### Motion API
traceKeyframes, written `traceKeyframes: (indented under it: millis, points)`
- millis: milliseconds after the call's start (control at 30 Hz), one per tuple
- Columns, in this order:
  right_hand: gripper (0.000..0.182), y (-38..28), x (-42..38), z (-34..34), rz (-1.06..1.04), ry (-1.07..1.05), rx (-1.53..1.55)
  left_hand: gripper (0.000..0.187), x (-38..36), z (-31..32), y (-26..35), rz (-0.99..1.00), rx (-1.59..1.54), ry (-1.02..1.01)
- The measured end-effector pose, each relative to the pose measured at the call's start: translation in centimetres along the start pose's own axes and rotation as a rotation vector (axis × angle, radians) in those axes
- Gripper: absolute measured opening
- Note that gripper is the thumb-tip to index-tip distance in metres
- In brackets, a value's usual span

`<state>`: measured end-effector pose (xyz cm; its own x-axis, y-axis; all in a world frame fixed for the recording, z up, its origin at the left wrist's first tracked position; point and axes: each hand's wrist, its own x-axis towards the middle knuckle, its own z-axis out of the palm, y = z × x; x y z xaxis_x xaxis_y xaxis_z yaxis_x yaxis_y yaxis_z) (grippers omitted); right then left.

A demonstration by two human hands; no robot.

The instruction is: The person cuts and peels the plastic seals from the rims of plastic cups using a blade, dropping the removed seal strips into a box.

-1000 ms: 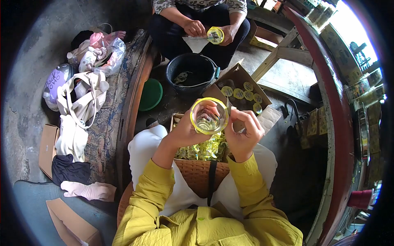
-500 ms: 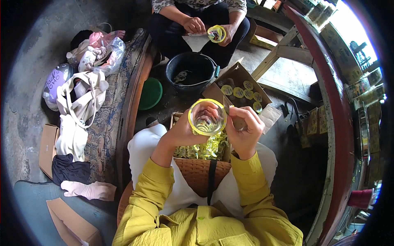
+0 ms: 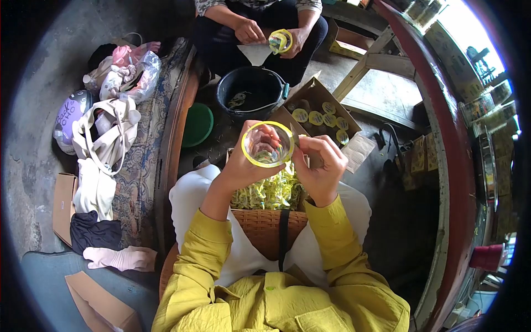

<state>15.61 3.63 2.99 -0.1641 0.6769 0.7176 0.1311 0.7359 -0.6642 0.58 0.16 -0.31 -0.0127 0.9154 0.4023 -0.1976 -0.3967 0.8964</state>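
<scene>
My left hand [image 3: 243, 166] grips a clear glass jar [image 3: 267, 145] with a yellow rim, its mouth turned toward me. My right hand [image 3: 321, 166] is closed beside the jar's right edge and pinches a thin blade-like tool [image 3: 295, 138] against the rim. Below my hands sits a box of yellow labels and scraps [image 3: 268, 193], in front of a wicker basket [image 3: 265, 229] on my lap. Across from me another person's hands [image 3: 251, 31] hold a similar yellow-rimmed jar [image 3: 280, 41].
A black bucket [image 3: 249, 91] stands between us, a green bowl [image 3: 198, 124] to its left. A cardboard box [image 3: 321, 116] holds several yellow-lidded jars. Bags and clothes [image 3: 105, 133] lie on the left; a red-edged counter [image 3: 459, 166] runs along the right.
My hands and the jar have shifted up and to the left in view. The other person has turned their jar slightly.
</scene>
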Motion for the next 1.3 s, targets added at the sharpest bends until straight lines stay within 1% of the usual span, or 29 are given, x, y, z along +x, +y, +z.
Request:
traceKeyframes:
  millis: [300,400,500,633,733,833,1033,1233,1300]
  points:
    - [0.018,-0.1,0.1,-0.2,0.001,0.01,0.003,0.065,-0.1,0.2,-0.1,-0.056,0.048,-0.046]
    - [0.019,-0.2,0.4,-0.7,0.004,-0.043,0.02,0.061,-0.1,0.1,0.1,-0.059,0.031,-0.044]
    - [0.019,-0.2,0.3,-0.6,0.045,-0.045,0.043,0.057,0.0,-0.1,0.2,-0.072,0.018,-0.045]
    - [0.019,-0.1,0.3,-0.6,0.033,-0.04,0.028,0.054,-0.1,0.1,0.6,-0.13,-0.026,-0.079]
    - [0.019,0.0,0.3,-0.9,0.04,-0.054,0.051,0.052,-0.1,-0.1,0.9,-0.137,-0.02,-0.104]
    - [0.019,0.0,0.4,-0.9,0.048,-0.049,0.068,0.052,0.1,-0.2,0.8,-0.121,-0.035,-0.101]
    - [0.019,-0.2,0.4,-1.0,0.016,-0.064,0.028,0.054,0.1,-0.7,1.1,-0.144,0.012,-0.164]
    - [0.02,-0.4,0.6,-1.1,0.014,-0.085,0.032,0.053,-0.1,-0.7,1.6,-0.221,-0.015,-0.19]
    - [0.02,-0.3,0.6,-1.0,0.017,-0.07,0.033,0.056,0.1,-0.7,1.4,-0.119,0.102,-0.19]
